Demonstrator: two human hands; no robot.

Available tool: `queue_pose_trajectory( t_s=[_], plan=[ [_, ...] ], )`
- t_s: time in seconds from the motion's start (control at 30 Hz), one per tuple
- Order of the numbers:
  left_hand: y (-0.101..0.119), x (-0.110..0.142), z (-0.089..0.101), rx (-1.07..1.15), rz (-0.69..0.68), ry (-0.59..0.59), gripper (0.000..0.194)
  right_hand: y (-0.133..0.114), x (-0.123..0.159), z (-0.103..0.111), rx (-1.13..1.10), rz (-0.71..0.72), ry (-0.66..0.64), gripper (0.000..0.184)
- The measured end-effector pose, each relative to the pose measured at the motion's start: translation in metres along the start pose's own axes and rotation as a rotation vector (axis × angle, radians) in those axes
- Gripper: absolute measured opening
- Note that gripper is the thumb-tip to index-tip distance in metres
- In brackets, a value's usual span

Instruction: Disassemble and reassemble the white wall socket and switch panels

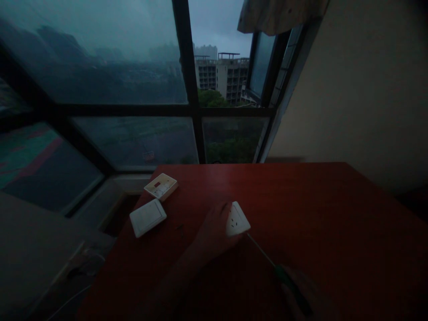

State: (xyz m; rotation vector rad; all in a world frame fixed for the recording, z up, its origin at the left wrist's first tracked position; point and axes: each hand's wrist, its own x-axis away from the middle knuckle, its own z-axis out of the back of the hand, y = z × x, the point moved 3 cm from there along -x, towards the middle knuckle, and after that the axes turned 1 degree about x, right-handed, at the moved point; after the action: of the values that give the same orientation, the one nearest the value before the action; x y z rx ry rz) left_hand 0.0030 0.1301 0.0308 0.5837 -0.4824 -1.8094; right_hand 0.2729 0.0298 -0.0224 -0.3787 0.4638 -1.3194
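Exposure low. Grey daylight enters through window toward eleven o'clock; table dark at six; fine detail soft.

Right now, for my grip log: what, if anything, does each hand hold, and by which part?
The left hand holds the white socket plate by its left side, as pictured; the right hand holds the screwdriver by its green handle.

On a reddish-brown wooden desk, left side: white rectangular switch plate, cream rectangular box, small dark slender pieces.
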Motion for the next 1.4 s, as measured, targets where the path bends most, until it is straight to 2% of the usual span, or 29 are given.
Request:
queue_pose_trajectory(
  t_s=[0.13, 0.33, 0.53, 0.63, 0.7, 0.77, 0.87, 1.0, 1.2, 1.3, 1.4],
  plan=[
    [0.001, 0.0, 0.0, -0.001, -0.006, 0.002, 0.084, -0.002, 0.0, -0.002, 0.024, 0.069, -0.032, 0.033],
    [0.002, -0.001, -0.002, -0.013, 0.021, 0.005, 0.084, 0.001, 0.004, -0.008, 0.086, 0.049, -0.026, 0.039],
    [0.002, -0.001, -0.004, -0.003, 0.021, 0.047, 0.085, -0.01, 0.007, -0.02, 0.13, -0.001, 0.078, 0.041],
    [-0.001, -0.002, -0.004, -0.017, 0.024, 0.059, 0.085, -0.02, 0.005, -0.02, 0.024, -0.145, 0.089, 0.044],
    [-0.002, -0.003, -0.004, -0.028, 0.035, 0.063, 0.083, -0.027, 0.001, -0.016, -0.16, -0.247, 0.026, 0.048],
    [-0.004, -0.004, -0.003, -0.035, 0.037, 0.07, 0.081, -0.035, -0.002, -0.013, -0.4, -0.342, -0.096, 0.049],
    [-0.004, -0.006, -0.001, -0.035, 0.019, 0.08, 0.08, -0.044, -0.006, -0.005, -0.495, -0.383, -0.133, 0.05],
    [-0.004, -0.006, -0.001, -0.046, 0.021, 0.084, 0.08, -0.046, -0.009, -0.005, -0.38, -0.355, -0.069, 0.043],
    [-0.005, -0.006, -0.001, -0.063, 0.028, 0.081, 0.08, -0.045, -0.005, -0.01, 0.043, -0.227, 0.078, 0.042],
    [-0.005, -0.006, 0.0, -0.071, 0.03, 0.07, 0.08, -0.041, -0.008, -0.01, -0.163, -0.312, 0.008, 0.042],
    [0.001, -0.004, -0.002, -0.058, 0.039, 0.049, 0.08, -0.048, -0.015, -0.012, -0.612, -0.48, -0.193, 0.052]
  ],
)
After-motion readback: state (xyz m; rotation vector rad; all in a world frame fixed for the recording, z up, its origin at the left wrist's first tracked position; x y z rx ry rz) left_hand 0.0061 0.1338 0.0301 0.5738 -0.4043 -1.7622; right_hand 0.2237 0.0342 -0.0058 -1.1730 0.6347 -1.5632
